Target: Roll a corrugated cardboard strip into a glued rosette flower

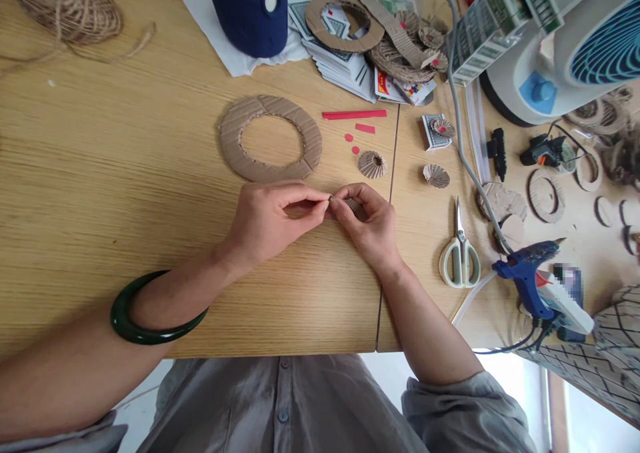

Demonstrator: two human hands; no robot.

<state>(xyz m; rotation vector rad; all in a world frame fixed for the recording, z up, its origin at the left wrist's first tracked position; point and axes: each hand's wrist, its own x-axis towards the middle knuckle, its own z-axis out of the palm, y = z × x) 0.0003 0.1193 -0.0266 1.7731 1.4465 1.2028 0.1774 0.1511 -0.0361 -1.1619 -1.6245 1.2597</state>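
Note:
My left hand and my right hand meet fingertip to fingertip above the table. Both are closed in a pinch on something tiny and brownish, mostly hidden by the fingers. Just beyond them lies a pleated cardboard rosette. Two small red paper dots, a short red strip and a long red strip rest above it. A flat corrugated cardboard ring lies past my left hand. Another pleated rosette is to the right, near a playing-card piece with a red-centred rosette on it.
White-handled scissors and a blue glue gun lie to the right. A grey cable crosses there. At the back are a twine ball, a navy object, playing cards and a fan.

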